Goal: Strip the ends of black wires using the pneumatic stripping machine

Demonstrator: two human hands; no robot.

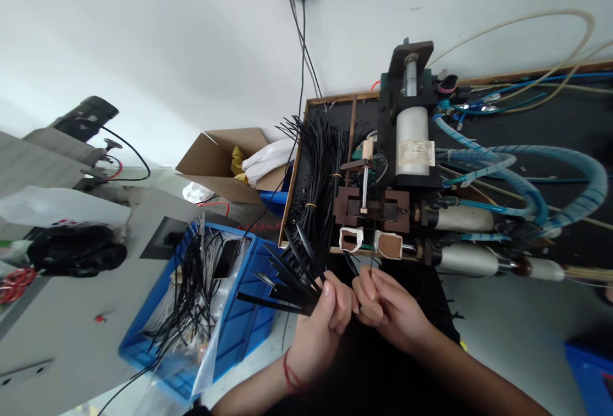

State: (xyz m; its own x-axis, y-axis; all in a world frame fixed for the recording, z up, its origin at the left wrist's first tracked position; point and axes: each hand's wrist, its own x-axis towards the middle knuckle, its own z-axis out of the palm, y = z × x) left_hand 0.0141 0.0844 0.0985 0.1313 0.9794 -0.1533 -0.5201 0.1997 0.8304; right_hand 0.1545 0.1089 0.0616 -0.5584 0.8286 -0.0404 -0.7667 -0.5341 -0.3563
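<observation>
My left hand [328,307] is closed around a bunch of flat black tube-like strips [287,285], which fan out to the left. Close beside it, my right hand [390,307] pinches a thin black wire [371,260] that points up toward the machine. Just beyond the fingertips sit two pale-edged pads [389,245] at the front of a brown metal clamp block [347,207]. Both hands are apart from the block. The other end of the wire is hidden by my fingers.
Bundles of black wires [316,173] lie in a wood-edged tray left of the machine. Air cylinders [412,132] and blue hoses [517,154] fill the right side. A blue crate [251,301] with wires stands lower left, a cardboard box [211,157] behind it.
</observation>
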